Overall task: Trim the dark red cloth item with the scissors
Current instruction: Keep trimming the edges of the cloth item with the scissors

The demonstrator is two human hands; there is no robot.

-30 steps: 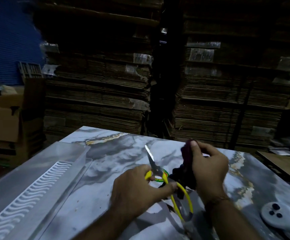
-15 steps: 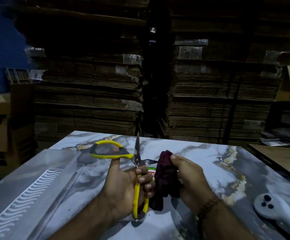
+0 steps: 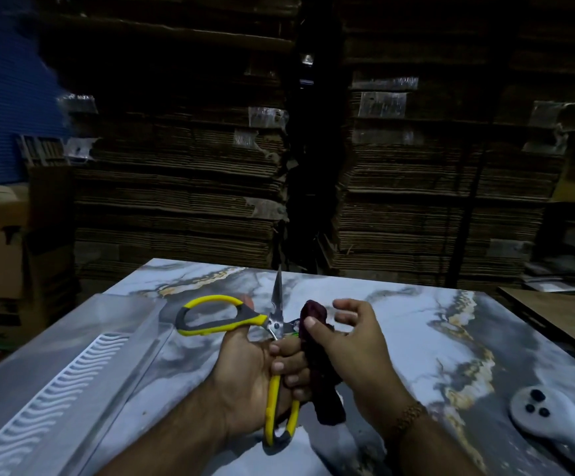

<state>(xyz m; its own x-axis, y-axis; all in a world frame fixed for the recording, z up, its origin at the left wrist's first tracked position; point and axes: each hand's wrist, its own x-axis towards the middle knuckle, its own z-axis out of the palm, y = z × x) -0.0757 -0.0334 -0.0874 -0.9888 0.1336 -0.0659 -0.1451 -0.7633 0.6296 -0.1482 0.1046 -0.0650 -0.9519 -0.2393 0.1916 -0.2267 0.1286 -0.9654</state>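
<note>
My left hand [image 3: 250, 371] grips the yellow-handled scissors [image 3: 275, 326] upright above the marble table [image 3: 416, 341]. The scissors are spread wide: one handle loop juts left over my thumb, the other runs down through my curled fingers, and a blade points up. The dark red cloth item [image 3: 325, 386] hangs bunched between my two hands, just right of the scissors' pivot. My right hand [image 3: 360, 350] pins its upper part with the thumb while the fingers are stretched out and apart. The second blade is hidden behind the cloth.
A clear plastic tray [image 3: 73, 365] with a wavy white insert lies along the table's left side. A white handheld device [image 3: 547, 420] rests at the right front. Stacks of flattened cardboard [image 3: 176, 187] rise behind the table. A wooden surface [image 3: 561, 314] stands on the right.
The scissors were swung upright and opened wide over the last second. Since half a second ago my right fingers have lifted off the cloth and spread; the thumb stays on it.
</note>
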